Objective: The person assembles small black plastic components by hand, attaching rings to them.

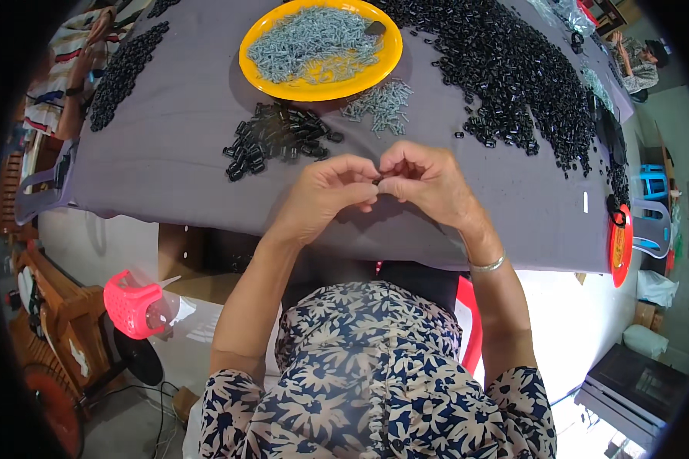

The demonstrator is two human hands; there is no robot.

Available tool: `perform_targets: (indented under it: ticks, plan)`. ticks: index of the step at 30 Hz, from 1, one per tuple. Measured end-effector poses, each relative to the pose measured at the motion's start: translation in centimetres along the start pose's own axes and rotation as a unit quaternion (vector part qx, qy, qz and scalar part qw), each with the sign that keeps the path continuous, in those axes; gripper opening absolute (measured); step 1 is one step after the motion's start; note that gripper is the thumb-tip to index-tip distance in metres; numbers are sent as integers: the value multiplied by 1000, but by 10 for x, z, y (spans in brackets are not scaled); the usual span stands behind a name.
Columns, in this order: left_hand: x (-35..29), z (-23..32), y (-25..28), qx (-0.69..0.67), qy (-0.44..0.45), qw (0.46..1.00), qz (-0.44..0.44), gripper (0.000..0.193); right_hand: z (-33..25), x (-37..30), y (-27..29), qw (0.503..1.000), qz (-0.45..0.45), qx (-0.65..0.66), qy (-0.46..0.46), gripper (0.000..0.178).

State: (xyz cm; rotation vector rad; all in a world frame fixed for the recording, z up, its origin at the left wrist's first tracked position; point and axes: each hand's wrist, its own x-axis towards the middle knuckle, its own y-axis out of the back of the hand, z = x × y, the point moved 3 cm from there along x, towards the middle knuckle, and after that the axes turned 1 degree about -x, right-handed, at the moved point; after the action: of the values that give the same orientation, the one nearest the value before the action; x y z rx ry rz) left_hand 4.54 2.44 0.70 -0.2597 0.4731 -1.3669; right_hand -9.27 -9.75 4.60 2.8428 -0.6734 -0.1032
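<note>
Above the near part of the table, my left hand and my right hand meet fingertip to fingertip, both closed in a pinch. A small black plastic piece shows between the fingertips, mostly hidden by them. Just beyond my left hand lies a loose heap of short black plastic pieces. Past my right hand is a small pile of thin silver screws or pins. Behind both stands a yellow oval plate, heaped with more of the silver pieces and bearing one dark piece near its right rim.
A grey cloth covers the table. Large spreads of small black parts lie at the far right, with another strip at the far left. A red plate sits by the right edge. Another person is at the far right.
</note>
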Motion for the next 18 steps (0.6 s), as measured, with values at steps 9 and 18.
perform_targets:
  ticks: [9, 18]
  plan:
    - [4, -8, 1, 99, -189, 969, 122, 29, 14, 39, 9, 954, 136, -265, 41, 8]
    - [6, -11, 1, 187, -218, 946, 148, 34, 18, 48, -2, 917, 177, -357, 22, 12]
